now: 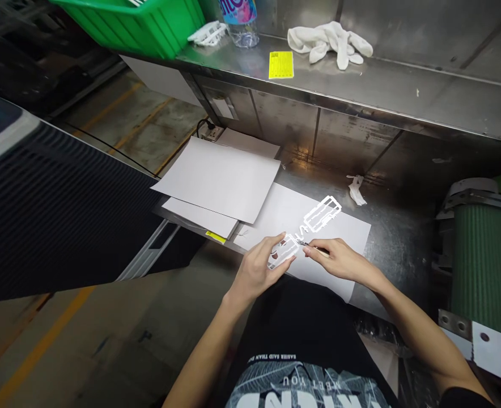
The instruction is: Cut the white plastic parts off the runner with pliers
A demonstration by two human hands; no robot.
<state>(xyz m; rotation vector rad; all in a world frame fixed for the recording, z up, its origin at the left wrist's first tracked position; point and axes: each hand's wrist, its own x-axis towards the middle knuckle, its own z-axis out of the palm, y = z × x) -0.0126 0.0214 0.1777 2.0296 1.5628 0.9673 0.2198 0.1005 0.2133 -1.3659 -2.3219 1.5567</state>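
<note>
My left hand point(259, 265) grips a white plastic frame part point(288, 247) by its edges, thumb on the near side and fingers on the far side. A thin, bent white strip point(303, 231) runs from it toward a second white plastic frame point(323, 214), which lies over the paper. In my right hand point(339, 258) is a slim tool point(318, 250) with a dark metal tip and a pale handle. Its tip is at the end of the held frame, close to the strip. My fingers hide most of the tool, so its exact kind is unclear.
White sheets point(220, 178) are stacked on the metal bench at left. A crumpled white scrap point(356, 190) lies behind the frames. The shelf holds a green bin point(144, 28), a bottle point(242, 22), a yellow label point(281, 64) and white gloves point(329, 42). A green conveyor belt point(488, 260) stands right.
</note>
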